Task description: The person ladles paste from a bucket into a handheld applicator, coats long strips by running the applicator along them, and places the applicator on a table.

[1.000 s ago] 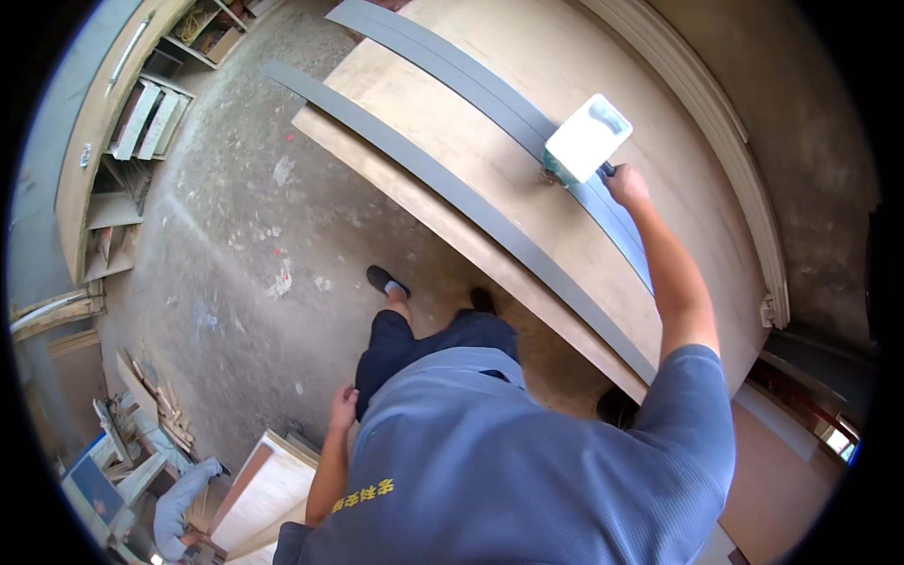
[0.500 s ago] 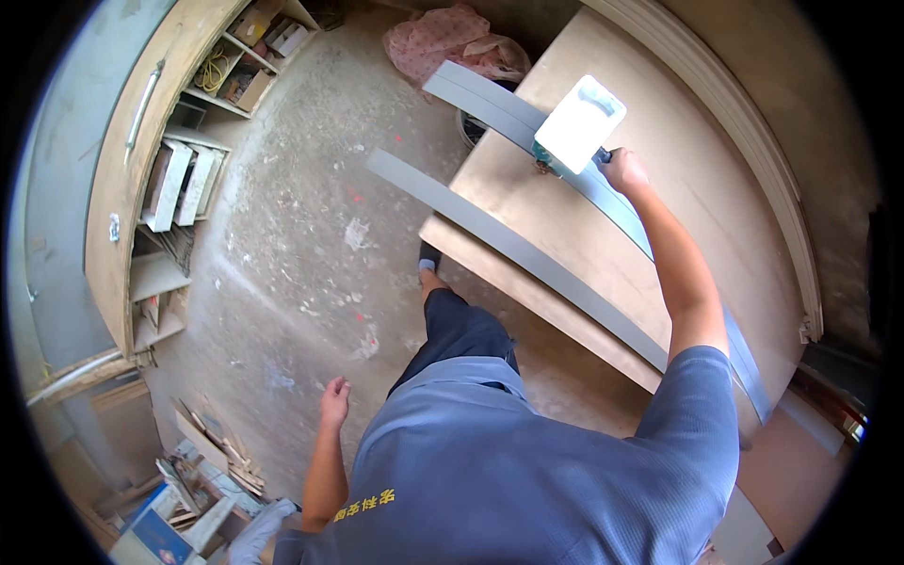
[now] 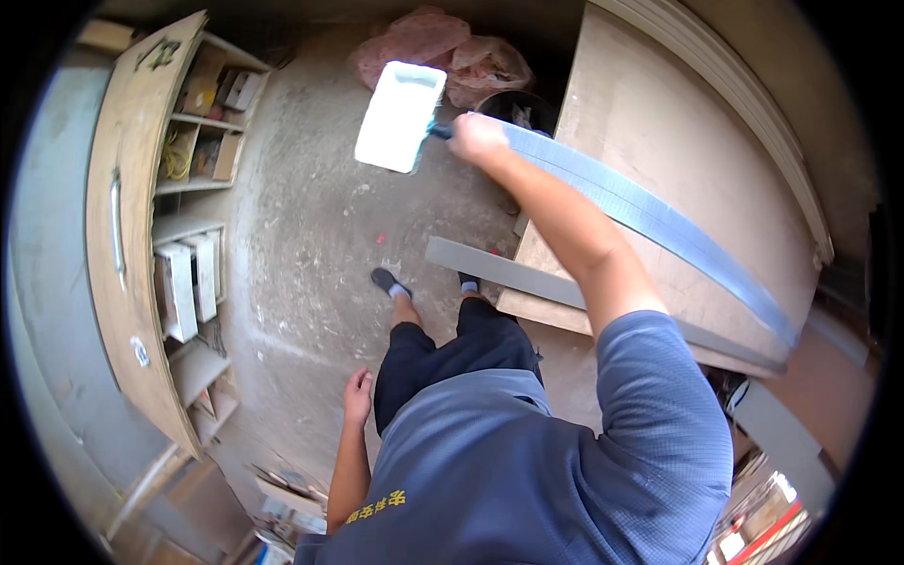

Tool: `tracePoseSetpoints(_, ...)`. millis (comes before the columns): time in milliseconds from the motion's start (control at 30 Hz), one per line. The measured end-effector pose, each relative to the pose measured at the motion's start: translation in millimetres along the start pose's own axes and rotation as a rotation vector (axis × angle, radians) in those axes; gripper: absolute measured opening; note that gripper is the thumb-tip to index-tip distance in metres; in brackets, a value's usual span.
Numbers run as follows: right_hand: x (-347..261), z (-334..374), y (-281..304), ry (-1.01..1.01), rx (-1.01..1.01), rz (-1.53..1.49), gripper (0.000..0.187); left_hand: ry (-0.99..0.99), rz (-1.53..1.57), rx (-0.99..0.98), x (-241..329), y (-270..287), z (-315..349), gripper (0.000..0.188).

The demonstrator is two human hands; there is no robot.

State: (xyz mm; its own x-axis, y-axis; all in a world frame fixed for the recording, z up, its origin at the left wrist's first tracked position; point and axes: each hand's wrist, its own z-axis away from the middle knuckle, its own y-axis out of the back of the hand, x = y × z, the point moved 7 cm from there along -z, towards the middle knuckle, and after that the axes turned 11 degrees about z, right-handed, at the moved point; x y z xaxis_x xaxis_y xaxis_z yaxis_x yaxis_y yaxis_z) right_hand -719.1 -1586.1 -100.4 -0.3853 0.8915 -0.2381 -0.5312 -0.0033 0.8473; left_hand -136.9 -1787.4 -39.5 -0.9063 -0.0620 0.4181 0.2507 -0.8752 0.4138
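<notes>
My right hand [image 3: 478, 138] is closed round the dark handle of a white rectangular tray-like tool [image 3: 402, 118] with a teal edge. I hold it over the floor, just past the far left end of a long, narrow strip [image 3: 612, 202]. That strip looks pale blue and glossy; it lies on a wooden board table [image 3: 697, 160] and overhangs its left edge. What the tray holds is too bright to make out. A second, grey strip [image 3: 499, 268] lies along the near edge, partly hidden by my right arm. My left hand [image 3: 358, 395] hangs empty beside my thigh, its fingers loosely apart.
A wooden cabinet [image 3: 141, 235] with open shelves of boxes and panels stands at the left. Pinkish plastic bags [image 3: 485, 71] and a dark bucket [image 3: 518, 111] sit beyond the table's left end. Scrap boards [image 3: 292, 494] lie at the lower left. The concrete floor [image 3: 311, 273] is stained.
My right hand has carried the tray tool leftward off the strip's far end. That end, grey before, now looks bluish and shiny. My body has shifted, and both feet now show.
</notes>
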Motion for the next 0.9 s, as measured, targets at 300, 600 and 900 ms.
tracePoseSetpoints(300, 69.9, 155.7, 9.0, -0.345, -0.163, -0.170, 0.024, 0.156, 0.267, -0.389, 136.5, -11.5, -176.2, 0.066)
tracePoseSetpoints(600, 256.7, 309.0, 46.4, -0.485, -0.058, 0.085, 0.021, 0.140, 0.621, -0.958, 359.2, -222.8, -232.2, 0.075)
tracePoseSetpoints(900, 216.7, 237.0, 40.1, -0.394, -0.152, 0.089, 0.021, 0.204, 0.564, -0.795, 311.7, -199.6, -239.8, 0.077)
